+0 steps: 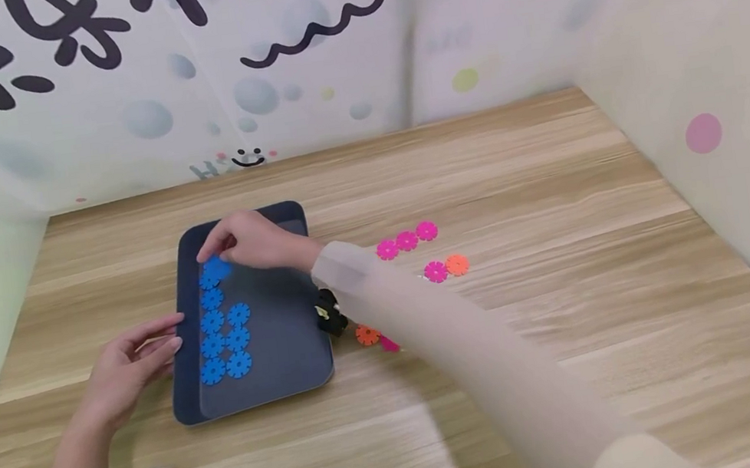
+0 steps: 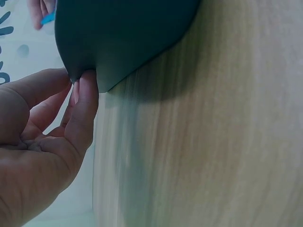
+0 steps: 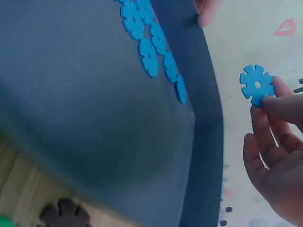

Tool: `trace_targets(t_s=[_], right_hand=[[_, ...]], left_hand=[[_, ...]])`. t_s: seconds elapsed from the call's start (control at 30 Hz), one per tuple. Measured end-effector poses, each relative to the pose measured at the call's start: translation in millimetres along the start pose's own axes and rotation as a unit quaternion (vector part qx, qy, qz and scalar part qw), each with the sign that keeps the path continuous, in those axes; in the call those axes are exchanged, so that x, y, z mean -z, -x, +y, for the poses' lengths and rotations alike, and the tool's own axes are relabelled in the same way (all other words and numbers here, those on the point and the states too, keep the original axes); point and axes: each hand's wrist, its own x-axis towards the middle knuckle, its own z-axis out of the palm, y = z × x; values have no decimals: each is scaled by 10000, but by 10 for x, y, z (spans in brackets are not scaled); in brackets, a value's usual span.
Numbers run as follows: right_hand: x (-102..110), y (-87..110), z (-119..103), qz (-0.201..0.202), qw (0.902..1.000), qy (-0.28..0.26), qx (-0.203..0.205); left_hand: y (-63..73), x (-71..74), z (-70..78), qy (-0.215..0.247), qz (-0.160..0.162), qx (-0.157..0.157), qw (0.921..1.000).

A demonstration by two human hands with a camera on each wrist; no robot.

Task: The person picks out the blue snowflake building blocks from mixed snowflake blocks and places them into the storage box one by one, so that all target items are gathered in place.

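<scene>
A dark rectangular tray (image 1: 280, 314) lies on the wooden table, with rows of blue notched plastic discs (image 1: 214, 346) along its left side. My left hand (image 1: 123, 375) pinches the tray's left rim between thumb and fingers, as the left wrist view also shows. Over the tray's far left part, my right hand (image 1: 254, 240) holds one more blue notched disc (image 3: 255, 84) between thumb and fingertips. In the right wrist view this disc has a round centre hole and is raised off the tray, above the far end of the blue row.
Right of the tray lie pink notched discs (image 1: 407, 241) and orange ones (image 1: 457, 265), some partly hidden behind my right sleeve. A blurred dark disc (image 3: 64, 213) and a green piece (image 3: 5, 221) show beside the tray. A patterned wall (image 1: 333, 107) borders the table's back.
</scene>
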Motion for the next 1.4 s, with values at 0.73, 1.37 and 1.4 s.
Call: trace_targets(t_s=[0.73,1.37,1.4], right_hand=[[-313,-160,230,449,9716,-253,-2311],[-368,-124,258,75,9750,195,-2210],[-372,-118,254,74,9754,224,-2194]], left_hand=[[1,-6,9,-44,66,21,10000],[-4,-4,3,-31,89,11,10000],[-5,-5,3,-7,89,7,10000]])
